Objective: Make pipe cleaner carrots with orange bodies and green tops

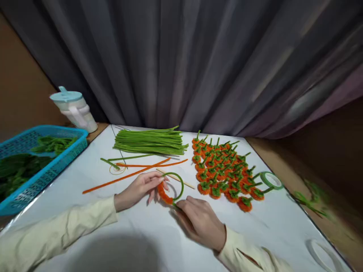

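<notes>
Between my hands is a green pipe cleaner [181, 186] bent into a loop, with a coiled orange pipe cleaner [163, 194] along its lower left side. My left hand [144, 186] pinches the loop's left side, where the orange coil starts. Close to the coil's lower end, my right hand [200, 219] has its fingers closed on the green stem end; its fingertips are partly hidden. Beyond the loop lies a thin wooden stick [181, 181]. Loose orange pipe cleaners [113, 182] and short green ones [109, 163] lie past my left hand, beside a thin wire ring [117, 170].
A bundle of green pipe cleaners [149, 141] lies at the back. Rows of orange pieces with green stems [224, 170] stand on the right, beside green tape [271, 180]. A white roll [324, 255] sits front right. On the left are a blue basket [56, 162] and a lidded cup [75, 111].
</notes>
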